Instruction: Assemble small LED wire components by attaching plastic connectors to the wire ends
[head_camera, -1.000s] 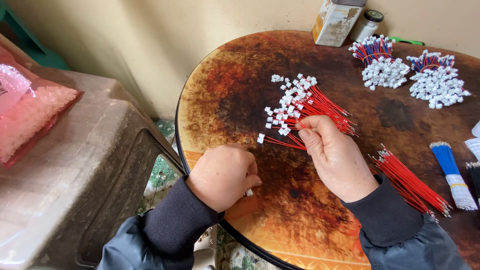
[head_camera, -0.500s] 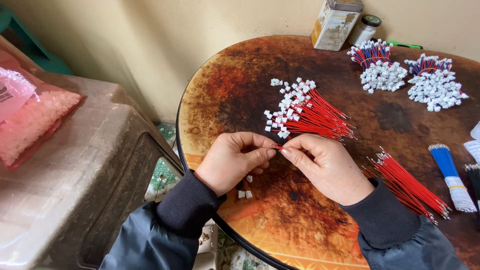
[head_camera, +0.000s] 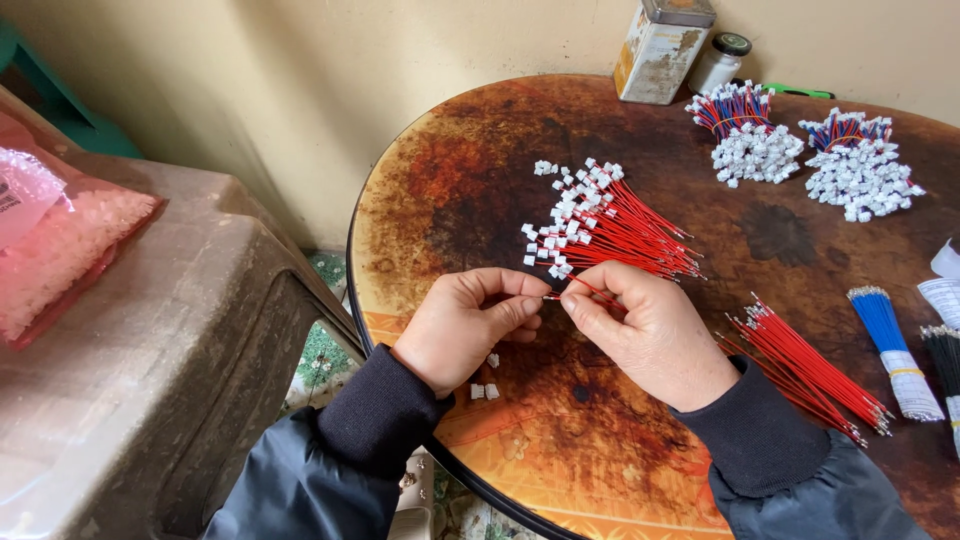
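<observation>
My left hand (head_camera: 470, 325) and my right hand (head_camera: 650, 335) meet over the near part of a round brown table (head_camera: 480, 180). Between their fingertips is one red wire (head_camera: 590, 290); my right hand pinches the wire, and my left thumb and forefinger pinch a small part at its end, too small to make out. Just beyond the hands lies a pile of red wires with white connectors (head_camera: 600, 220). A few loose white connectors (head_camera: 485, 388) lie under my left hand. A bundle of bare red wires (head_camera: 800, 365) lies right of my right hand.
Two heaps of red-and-blue wires with white connectors (head_camera: 760, 135) (head_camera: 855, 165) sit at the far right. A rusty tin (head_camera: 660, 45) and a small jar (head_camera: 722, 60) stand by the wall. Blue (head_camera: 885, 335) and black (head_camera: 942, 350) wire bundles lie at the right edge. A pink bag (head_camera: 60, 240) rests on a grey stool (head_camera: 160, 400).
A second ago my left hand was a fist at the table edge and my right hand was at the wire pile. Both have come together on one red wire.
</observation>
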